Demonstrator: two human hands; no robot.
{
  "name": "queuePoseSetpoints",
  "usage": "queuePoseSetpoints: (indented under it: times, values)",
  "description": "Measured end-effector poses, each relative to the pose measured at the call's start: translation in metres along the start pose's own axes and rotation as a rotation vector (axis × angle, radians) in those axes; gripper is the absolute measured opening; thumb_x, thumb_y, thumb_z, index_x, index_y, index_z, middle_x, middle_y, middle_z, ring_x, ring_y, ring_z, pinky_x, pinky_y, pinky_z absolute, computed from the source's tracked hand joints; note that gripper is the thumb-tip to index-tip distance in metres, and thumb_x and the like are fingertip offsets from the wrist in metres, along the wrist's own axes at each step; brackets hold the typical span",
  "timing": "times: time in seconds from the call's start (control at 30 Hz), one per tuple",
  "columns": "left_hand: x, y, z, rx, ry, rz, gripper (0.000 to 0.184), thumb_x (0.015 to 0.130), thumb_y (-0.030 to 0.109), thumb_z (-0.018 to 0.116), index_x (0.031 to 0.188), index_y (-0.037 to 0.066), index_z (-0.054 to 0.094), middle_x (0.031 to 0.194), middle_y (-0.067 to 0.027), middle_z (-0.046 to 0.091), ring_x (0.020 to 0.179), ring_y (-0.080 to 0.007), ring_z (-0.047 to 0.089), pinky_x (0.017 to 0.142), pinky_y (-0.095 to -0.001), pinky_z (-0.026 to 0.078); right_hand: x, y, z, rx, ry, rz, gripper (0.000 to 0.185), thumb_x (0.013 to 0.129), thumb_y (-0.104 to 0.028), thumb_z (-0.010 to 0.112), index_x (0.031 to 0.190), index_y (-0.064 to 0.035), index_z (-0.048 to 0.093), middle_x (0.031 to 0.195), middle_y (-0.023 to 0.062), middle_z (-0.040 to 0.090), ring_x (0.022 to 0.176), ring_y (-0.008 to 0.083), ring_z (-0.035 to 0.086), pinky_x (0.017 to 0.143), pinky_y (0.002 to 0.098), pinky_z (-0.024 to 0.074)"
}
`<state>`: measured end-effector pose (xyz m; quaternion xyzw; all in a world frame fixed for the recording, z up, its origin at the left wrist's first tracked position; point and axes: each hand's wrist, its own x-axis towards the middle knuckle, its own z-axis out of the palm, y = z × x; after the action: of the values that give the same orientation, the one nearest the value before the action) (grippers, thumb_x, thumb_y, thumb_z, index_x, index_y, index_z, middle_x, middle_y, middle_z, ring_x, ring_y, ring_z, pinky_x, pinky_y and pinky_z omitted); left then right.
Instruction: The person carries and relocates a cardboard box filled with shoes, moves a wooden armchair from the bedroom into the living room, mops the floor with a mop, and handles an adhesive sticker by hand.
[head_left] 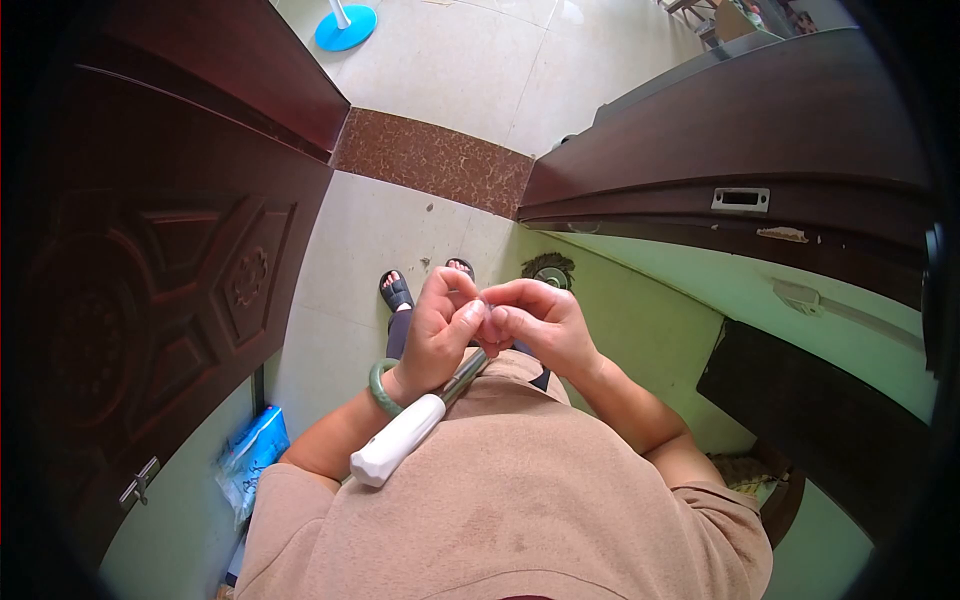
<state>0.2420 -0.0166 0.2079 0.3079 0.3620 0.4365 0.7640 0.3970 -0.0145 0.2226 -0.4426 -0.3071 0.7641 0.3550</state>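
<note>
In front of my belly, my left hand (440, 325) and my right hand (548, 322) meet with their fingertips pinched together. Whatever lies between the fingers is too small or too hidden to make out. A green bangle (381, 388) circles my left wrist. Against my shirt, beneath my left forearm, rests a white handle (398, 440) on a metal pole (464, 376). The pole runs up behind my hands toward a round mop head (549, 276) with brown fringe on the floor; the stretch between is hidden.
Dark wooden doors stand at left (150, 250) and right (740, 130) of a doorway with a brown stone threshold (430, 155). Beyond it is a blue round base (346, 28). A blue package (258, 440) lies low at left, and a dark board (810, 400) at right.
</note>
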Motion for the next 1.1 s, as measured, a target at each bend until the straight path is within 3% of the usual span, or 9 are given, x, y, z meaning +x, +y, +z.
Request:
queuePoseSetpoints:
  times: [0.1, 0.17, 0.3, 0.5, 0.67, 1.1]
  values:
    - [0.001, 0.001, 0.000, -0.027, 0.019, 0.027, 0.012, 0.087, 0.001, 0.037, 0.097, 0.004, 0.032, 0.065, -0.0073, 0.051, 0.054, -0.0113, 0.052, 0.049, -0.0225, 0.045, -0.001, 0.009, -0.008, -0.187, -0.023, -0.068, 0.020, 0.082, -0.003, 0.051, 0.100, 0.0049, 0.056, 0.083, 0.0058, 0.058, 0.072, 0.0116, 0.057, 0.066, 0.0243, 0.0481]
    - [0.003, -0.003, -0.001, -0.115, 0.022, 0.052, 0.013, 0.087, 0.000, 0.036, 0.098, 0.004, 0.032, 0.066, -0.0080, 0.051, 0.053, -0.0121, 0.051, 0.050, -0.0230, 0.046, -0.003, 0.006, -0.009, -0.371, -0.064, -0.254, 0.023, 0.080, -0.002, 0.051, 0.101, 0.0031, 0.057, 0.088, 0.0044, 0.058, 0.076, 0.0103, 0.056, 0.070, 0.0247, 0.0466]
    - [0.005, -0.005, 0.001, -0.158, 0.054, 0.043, 0.013, 0.087, 0.001, 0.037, 0.099, 0.004, 0.032, 0.066, -0.0079, 0.052, 0.053, -0.0123, 0.052, 0.051, -0.0231, 0.046, -0.005, 0.007, -0.016, -0.181, -0.208, -0.150, 0.030, 0.084, -0.004, 0.053, 0.113, 0.0025, 0.050, 0.093, 0.0067, 0.058, 0.083, 0.0102, 0.056, 0.072, 0.0235, 0.0467]
    - [0.011, -0.004, 0.002, -0.053, 0.067, 0.035, 0.019, 0.085, 0.003, 0.049, 0.097, 0.004, 0.035, 0.070, -0.0061, 0.050, 0.054, -0.0112, 0.051, 0.049, -0.0220, 0.045, -0.002, 0.008, -0.023, -0.018, -0.227, 0.021, 0.038, 0.083, -0.012, 0.058, 0.116, 0.0027, 0.047, 0.094, 0.0076, 0.059, 0.085, 0.0110, 0.057, 0.072, 0.0237, 0.0473]
    - [0.012, -0.001, 0.001, 0.052, -0.002, -0.066, 0.023, 0.083, 0.007, 0.057, 0.096, 0.004, 0.037, 0.075, -0.0027, 0.050, 0.061, -0.0052, 0.051, 0.047, -0.0165, 0.043, -0.003, 0.008, -0.020, -0.020, -0.206, -0.005, 0.040, 0.083, -0.016, 0.059, 0.116, 0.0023, 0.048, 0.093, 0.0071, 0.060, 0.083, 0.0108, 0.057, 0.070, 0.0234, 0.0476]
    - [0.008, -0.001, 0.002, -0.027, -0.030, -0.065, 0.024, 0.083, 0.006, 0.056, 0.100, 0.004, 0.039, 0.079, -0.0024, 0.050, 0.063, -0.0051, 0.051, 0.050, -0.0171, 0.045, -0.004, 0.011, -0.023, -0.013, -0.180, -0.022, 0.036, 0.082, -0.015, 0.060, 0.112, 0.0029, 0.050, 0.089, 0.0089, 0.059, 0.079, 0.0132, 0.058, 0.065, 0.0227, 0.0477]
